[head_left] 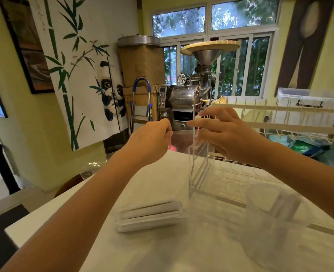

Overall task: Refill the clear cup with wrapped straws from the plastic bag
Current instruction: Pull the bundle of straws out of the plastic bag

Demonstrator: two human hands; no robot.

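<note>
Left hand: fingers curled in, pinching something thin and pink at the tips; item too small to identify. Held raised above the far edge of the white table. Right hand: fingers loosely bent, thumb and forefinger extended toward the top of a tall clear acrylic holder; whether they actually grip it cannot be told. A thin pink strand hangs just below the fingertips.

Bundle of wrapped straws: lies flat on the table, below and between the two hands, well apart from both. Clear cup: upright at near right, blurred, below the right forearm. White dish rack stands behind right hand.
</note>
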